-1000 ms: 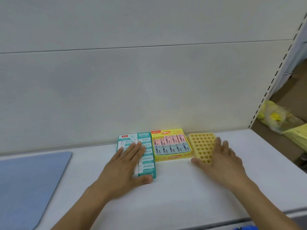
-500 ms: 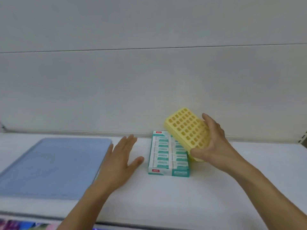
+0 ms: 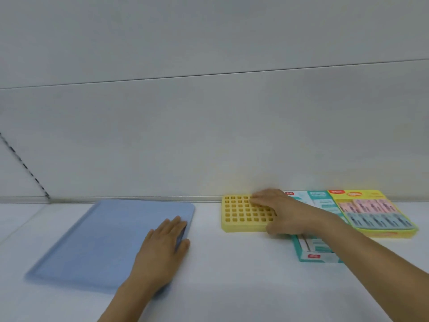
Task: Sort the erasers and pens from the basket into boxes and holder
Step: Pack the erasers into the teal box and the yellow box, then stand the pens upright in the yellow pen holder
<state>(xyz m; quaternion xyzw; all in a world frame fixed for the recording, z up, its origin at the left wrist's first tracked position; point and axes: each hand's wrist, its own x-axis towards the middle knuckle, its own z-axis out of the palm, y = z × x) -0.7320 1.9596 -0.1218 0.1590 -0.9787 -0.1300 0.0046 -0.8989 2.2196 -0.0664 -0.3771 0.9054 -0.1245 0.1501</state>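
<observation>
Under both hands runs a white surface (image 3: pixel 232 287) backed by a pale panelled wall (image 3: pixel 209 124). Box lettering is too blurred to read. The right hand (image 3: pixel 285 212) grips the yellow holder (image 3: pixel 241 213) (its grid of holes shows nothing inside), fingers over the top, thumb at the near edge. Just right of that grip lie a teal eraser box (image 3: pixel 318 249) and a yellow eraser box (image 3: pixel 376 212) holding pink and blue erasers. The left hand (image 3: pixel 164 242) rests flat, fingers straight, on a blue tray (image 3: pixel 104 240).
</observation>
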